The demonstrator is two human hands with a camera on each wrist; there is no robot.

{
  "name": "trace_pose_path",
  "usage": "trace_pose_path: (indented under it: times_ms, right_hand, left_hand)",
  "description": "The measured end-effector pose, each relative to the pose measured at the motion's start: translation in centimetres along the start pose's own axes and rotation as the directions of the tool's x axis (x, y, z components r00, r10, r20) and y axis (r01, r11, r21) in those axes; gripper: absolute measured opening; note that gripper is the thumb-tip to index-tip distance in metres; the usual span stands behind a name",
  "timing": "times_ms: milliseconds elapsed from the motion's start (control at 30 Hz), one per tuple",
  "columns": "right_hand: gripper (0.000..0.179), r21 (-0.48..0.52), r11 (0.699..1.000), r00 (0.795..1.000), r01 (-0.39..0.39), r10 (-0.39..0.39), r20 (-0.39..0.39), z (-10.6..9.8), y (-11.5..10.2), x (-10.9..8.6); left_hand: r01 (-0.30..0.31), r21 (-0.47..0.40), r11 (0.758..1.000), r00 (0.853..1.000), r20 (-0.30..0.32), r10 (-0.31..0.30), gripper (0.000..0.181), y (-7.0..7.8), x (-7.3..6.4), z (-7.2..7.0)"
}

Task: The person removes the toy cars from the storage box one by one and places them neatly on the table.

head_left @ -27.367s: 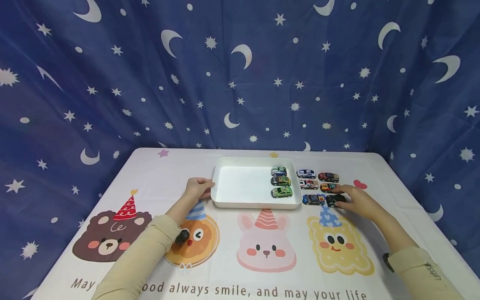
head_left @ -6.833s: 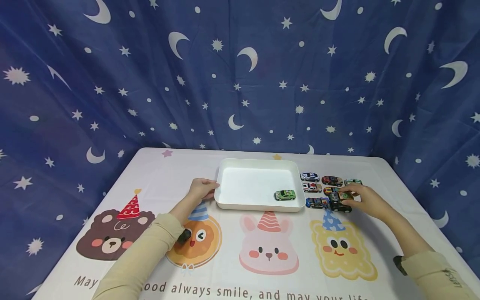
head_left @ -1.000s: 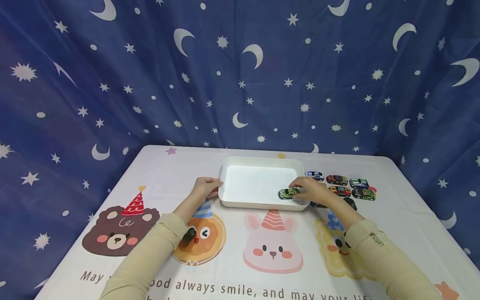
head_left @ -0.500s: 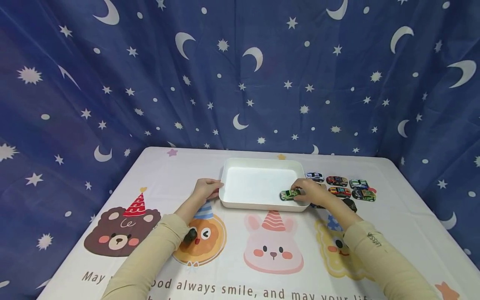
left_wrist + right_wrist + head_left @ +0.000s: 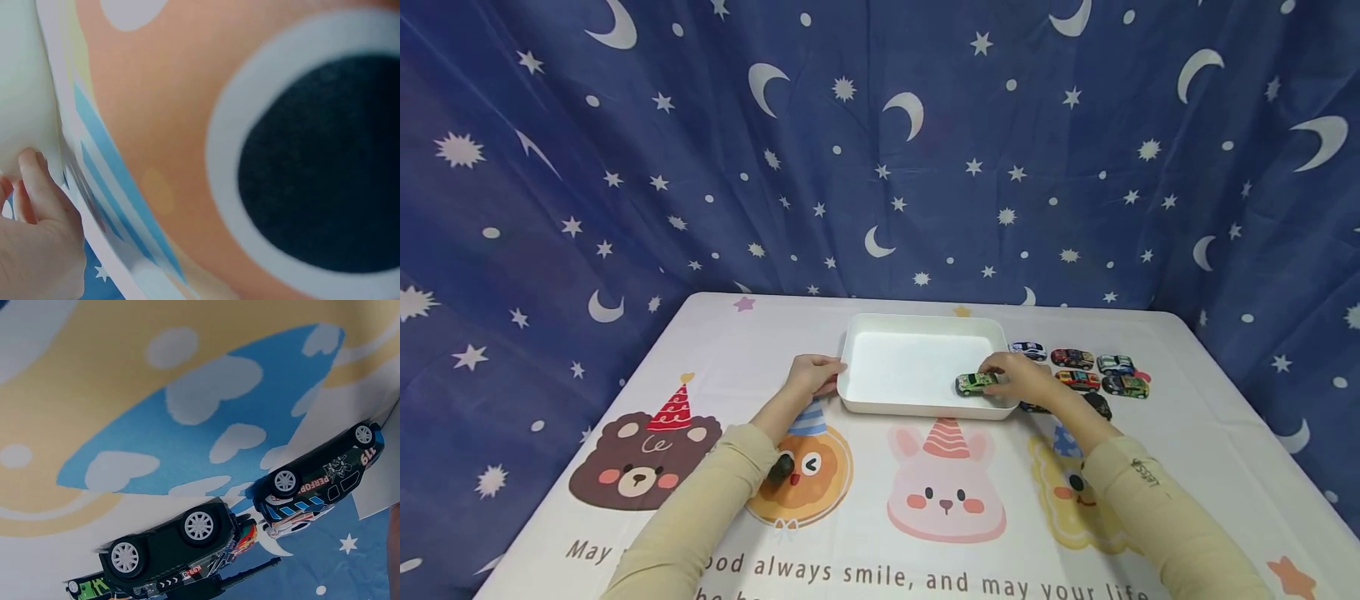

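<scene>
A white rectangular tray (image 5: 925,408) stands near the back of the table. My left hand (image 5: 808,379) holds its left end, and in the left wrist view the fingers (image 5: 44,187) lie at the tray wall. Inside the tray, at the front right, is a green toy car (image 5: 974,383). My right hand (image 5: 1022,381) reaches over the right rim and pinches this car at its right end. It is the only car visible in the tray.
Right of the tray several toy cars sit in rows: a white-blue one (image 5: 1028,351), a dark red one (image 5: 1072,358), a white-green one (image 5: 1116,364), a dark green one (image 5: 1125,386) and an orange one (image 5: 1078,380). A black vehicle (image 5: 169,550) and a blue car (image 5: 319,481) are nearer.
Earlier three cars lay in the tray. The white-green and dark green ones now sit right of the other cars. The right hand went from there to the green car; barely any movement this last second.
</scene>
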State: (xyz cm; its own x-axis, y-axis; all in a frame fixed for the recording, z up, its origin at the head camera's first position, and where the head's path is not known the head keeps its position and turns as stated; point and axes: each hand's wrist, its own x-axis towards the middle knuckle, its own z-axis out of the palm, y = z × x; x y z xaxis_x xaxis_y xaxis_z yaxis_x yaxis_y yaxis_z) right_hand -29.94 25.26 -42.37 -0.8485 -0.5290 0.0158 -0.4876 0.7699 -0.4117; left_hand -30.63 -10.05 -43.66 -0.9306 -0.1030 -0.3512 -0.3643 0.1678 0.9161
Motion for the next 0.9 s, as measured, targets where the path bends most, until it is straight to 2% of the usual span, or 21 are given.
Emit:
trace_pose_path:
  times_ms: [400, 733, 900]
  right_hand:
    - [0.028, 0.068, 0.998, 1.000, -0.004, 0.003, 0.008, -0.7, -0.3, 0.2]
    - [0.027, 0.058, 0.998, 0.999, 0.032, -0.031, -0.026, -1.2, -1.1, -1.2]
    - [0.027, 0.018, 0.998, 0.997, 0.064, -0.063, -0.039, -2.1, -1.5, -2.0]
  left_hand:
    - [-0.016, 0.013, 1.000, 1.000, 0.001, 0.016, 0.030, 0.1, -0.2, 0.0]
    - [-0.015, 0.025, 1.000, 1.000, 0.002, 0.015, 0.032, 0.0, -0.1, -0.1]
    - [-0.014, 0.033, 0.999, 1.000, 0.001, 0.014, 0.031, -0.2, -0.1, 0.0]
